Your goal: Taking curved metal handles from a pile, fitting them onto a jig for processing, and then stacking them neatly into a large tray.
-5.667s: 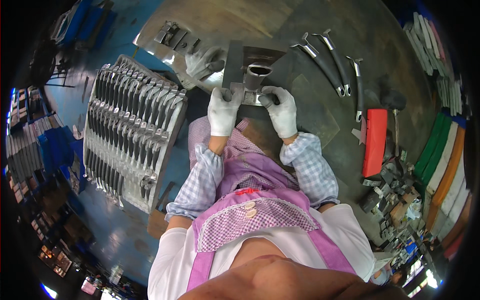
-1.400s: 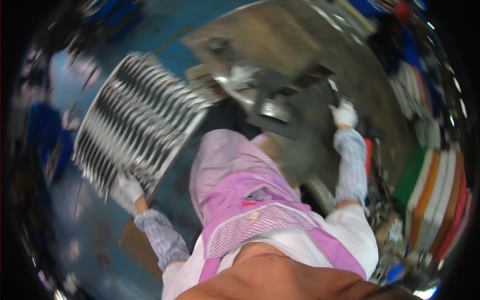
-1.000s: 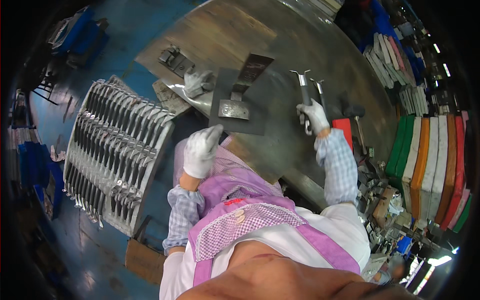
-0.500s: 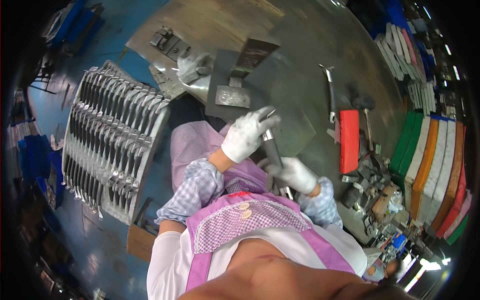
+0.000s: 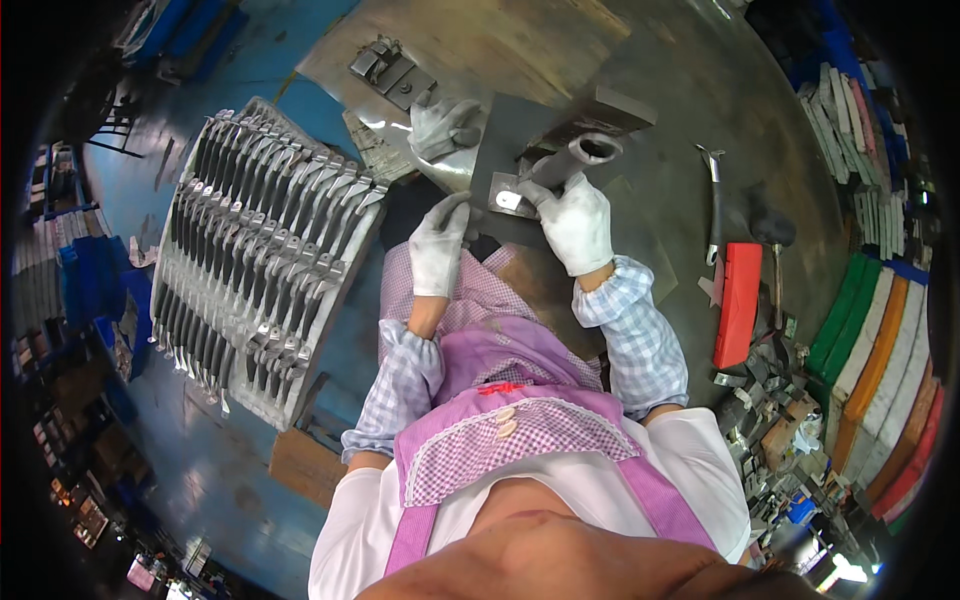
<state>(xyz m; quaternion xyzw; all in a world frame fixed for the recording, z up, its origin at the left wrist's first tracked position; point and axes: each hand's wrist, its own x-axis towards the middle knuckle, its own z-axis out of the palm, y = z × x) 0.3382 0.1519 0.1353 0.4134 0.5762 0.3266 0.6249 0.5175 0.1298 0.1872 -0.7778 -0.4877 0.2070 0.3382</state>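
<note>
A dark grey metal-ended handle [image 5: 562,164] is in my right hand [image 5: 574,226], its ringed end tilted up and away. The white-gloved fingers wrap round its nearer part. Its lower end is over a small metal plate [image 5: 506,195] beside an upright dark block [image 5: 606,114]; whether they touch is hidden. To the left, my left hand [image 5: 438,250], also in a white glove, has its fingers curled together near the bench edge. What is between those fingers, if anything, cannot be made out. Beyond it lies a loose white glove [image 5: 440,128].
A rack [image 5: 262,255] of similar dark handles stands at the left. On the bench are a metal clamp-like fixture [image 5: 392,72], another dark handle [image 5: 713,205], a hammer [image 5: 776,235] and a red box [image 5: 738,305]. Loose metal parts [image 5: 790,425] crowd the right.
My right hand has carried the handle forward from near my lap to the plate and block. My left hand has let go of it and moved aside to the left. The view has shifted somewhat.
</note>
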